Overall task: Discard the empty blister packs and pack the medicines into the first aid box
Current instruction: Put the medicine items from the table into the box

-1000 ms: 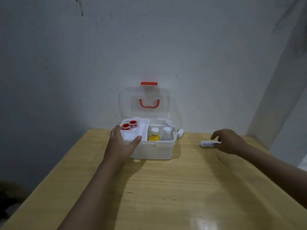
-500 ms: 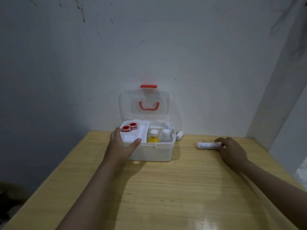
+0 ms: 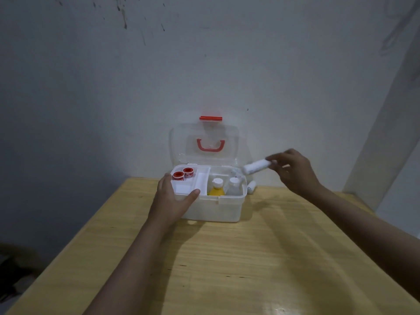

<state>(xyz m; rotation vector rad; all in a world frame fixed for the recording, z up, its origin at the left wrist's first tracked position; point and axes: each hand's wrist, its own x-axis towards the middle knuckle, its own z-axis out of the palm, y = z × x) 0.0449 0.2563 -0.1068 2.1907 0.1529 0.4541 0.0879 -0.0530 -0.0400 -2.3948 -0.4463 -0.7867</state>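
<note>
Near box (image 3: 213, 210): tube (image 3: 255, 166) in R hand (image 3: 293, 171).

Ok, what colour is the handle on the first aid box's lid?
Red: the handle on the clear open lid, seen plainly in the head view.

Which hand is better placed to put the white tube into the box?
Right. The right hand holds the tube in the air, close to the right end of the box; the left hand holds the box's front left corner.
</note>
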